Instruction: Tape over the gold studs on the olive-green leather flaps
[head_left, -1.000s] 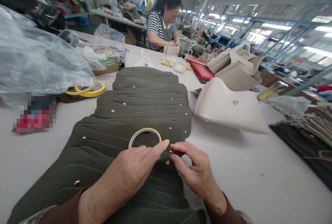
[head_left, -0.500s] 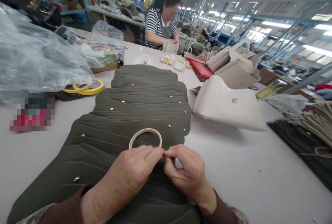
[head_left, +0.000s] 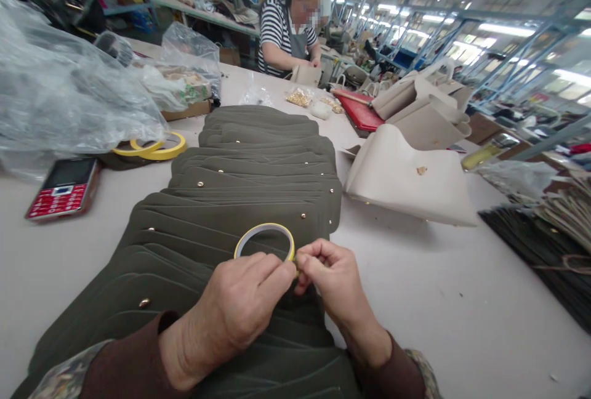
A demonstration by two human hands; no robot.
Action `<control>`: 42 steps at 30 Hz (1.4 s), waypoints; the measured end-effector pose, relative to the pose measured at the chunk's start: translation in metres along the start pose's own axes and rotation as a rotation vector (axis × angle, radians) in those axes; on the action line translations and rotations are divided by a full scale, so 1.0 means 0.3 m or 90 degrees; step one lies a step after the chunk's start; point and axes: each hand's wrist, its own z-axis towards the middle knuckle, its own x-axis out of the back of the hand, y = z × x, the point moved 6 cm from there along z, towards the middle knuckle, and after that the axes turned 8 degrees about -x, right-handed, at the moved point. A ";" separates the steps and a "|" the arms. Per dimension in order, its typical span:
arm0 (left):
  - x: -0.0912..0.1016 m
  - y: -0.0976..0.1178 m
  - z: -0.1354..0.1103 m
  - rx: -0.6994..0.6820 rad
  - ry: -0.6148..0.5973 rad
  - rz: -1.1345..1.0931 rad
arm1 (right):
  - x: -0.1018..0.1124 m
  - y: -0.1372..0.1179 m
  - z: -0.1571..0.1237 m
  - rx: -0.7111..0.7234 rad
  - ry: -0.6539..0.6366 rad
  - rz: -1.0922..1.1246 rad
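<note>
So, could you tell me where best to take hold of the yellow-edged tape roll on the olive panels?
Pinch the tape roll at its far rim from above, thumb through its open centre. The band is narrow and lies low on the olive panels, and the left hand and right hand crowd its near edge, so the far arc looks freest.

Olive leather panels (head_left: 207, 226) in a long overlapping row
Brass studs (head_left: 200, 184) dot their edges; a yellow-edged tape roll (head_left: 265, 225) sits on top.
</note>
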 end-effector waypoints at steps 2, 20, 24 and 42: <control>0.005 0.014 -0.001 0.002 0.008 -0.023 | 0.048 0.017 0.032 -0.022 0.015 0.026; -0.109 -0.068 -0.032 0.177 -0.287 0.047 | 0.083 0.023 0.060 0.109 -0.017 -0.381; -0.075 -0.067 -0.013 0.158 -0.208 -0.045 | 0.080 0.014 0.060 0.123 -0.004 -0.406; -0.125 -0.117 -0.041 0.266 -0.370 0.003 | 0.099 0.024 0.060 0.114 -0.036 -0.390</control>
